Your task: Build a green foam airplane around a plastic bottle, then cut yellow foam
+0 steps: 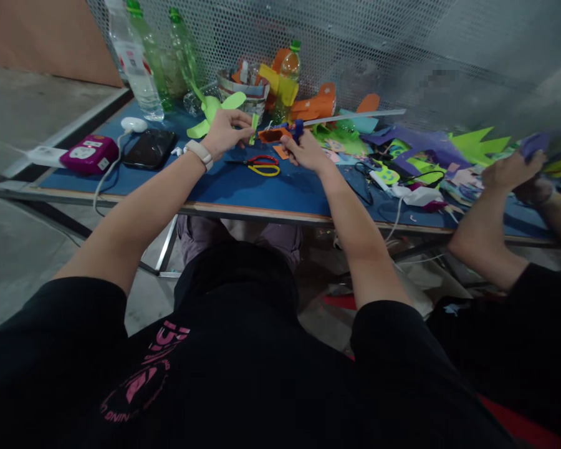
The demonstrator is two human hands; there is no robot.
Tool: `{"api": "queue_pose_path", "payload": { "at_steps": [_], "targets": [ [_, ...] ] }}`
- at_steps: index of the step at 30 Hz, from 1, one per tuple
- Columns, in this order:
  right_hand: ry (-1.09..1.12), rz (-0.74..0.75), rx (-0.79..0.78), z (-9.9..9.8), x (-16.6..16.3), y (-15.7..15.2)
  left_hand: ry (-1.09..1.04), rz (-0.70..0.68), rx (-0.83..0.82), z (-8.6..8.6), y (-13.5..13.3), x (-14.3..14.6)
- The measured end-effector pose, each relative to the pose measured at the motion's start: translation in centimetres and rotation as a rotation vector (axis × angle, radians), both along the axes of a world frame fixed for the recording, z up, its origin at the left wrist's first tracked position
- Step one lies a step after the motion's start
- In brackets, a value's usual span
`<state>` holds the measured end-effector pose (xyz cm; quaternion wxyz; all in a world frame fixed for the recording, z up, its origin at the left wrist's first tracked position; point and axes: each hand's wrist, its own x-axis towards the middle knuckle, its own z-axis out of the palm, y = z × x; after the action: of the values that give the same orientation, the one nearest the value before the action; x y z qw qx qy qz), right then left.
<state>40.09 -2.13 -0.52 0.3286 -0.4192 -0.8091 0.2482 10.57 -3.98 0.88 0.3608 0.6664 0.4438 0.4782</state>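
Observation:
My left hand is closed in a pinch on a small light-green paper piece, held upright above the table. My right hand is wrapped round a blue-and-orange glue gun; a long pale glue stick sticks out of it to the right. The gun's front end points left at the green piece, and whether they touch I cannot tell. Scissors with red and yellow handles lie below, between my hands. Behind my left hand stands a green model with leaf-shaped paper wings.
Bottles stand at the back left. A phone and a magenta power socket lie at the left. An orange model plane sits behind; paper scraps cover the right. Another person's hand holds purple material.

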Motion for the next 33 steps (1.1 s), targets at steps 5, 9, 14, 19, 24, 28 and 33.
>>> {"api": "queue_pose_path", "payload": {
  "at_steps": [5, 9, 14, 19, 24, 28, 33],
  "targets": [
    [-0.006, -0.022, 0.032, -0.4, 0.2, 0.6, -0.048, 0.031, -0.047, 0.4, -0.5, 0.4],
    [0.0, -0.007, 0.06, -0.7, 0.3, 1.0, -0.098, 0.054, -0.051, 0.5, -0.6, 0.5],
    [0.044, 0.024, 0.058, -0.7, 0.5, 1.1, -0.016, -0.018, -0.039, 1.0, -1.6, 0.6],
    [0.016, -0.018, 0.032, -0.4, 0.4, 0.7, 0.042, -0.065, 0.027, 1.2, -2.0, 0.7],
    [0.017, -0.018, 0.025, -0.4, 0.3, 0.7, 0.04, -0.086, 0.02, 1.5, -2.5, 0.8],
    [0.043, -0.023, 0.057, -0.9, 0.5, 1.3, 0.036, -0.067, 0.009, 1.0, -1.6, 0.6],
    [0.028, -0.031, 0.053, -0.7, 0.5, 1.1, -0.039, 0.0, 0.014, -0.7, 0.5, 0.2]
  ]
}}
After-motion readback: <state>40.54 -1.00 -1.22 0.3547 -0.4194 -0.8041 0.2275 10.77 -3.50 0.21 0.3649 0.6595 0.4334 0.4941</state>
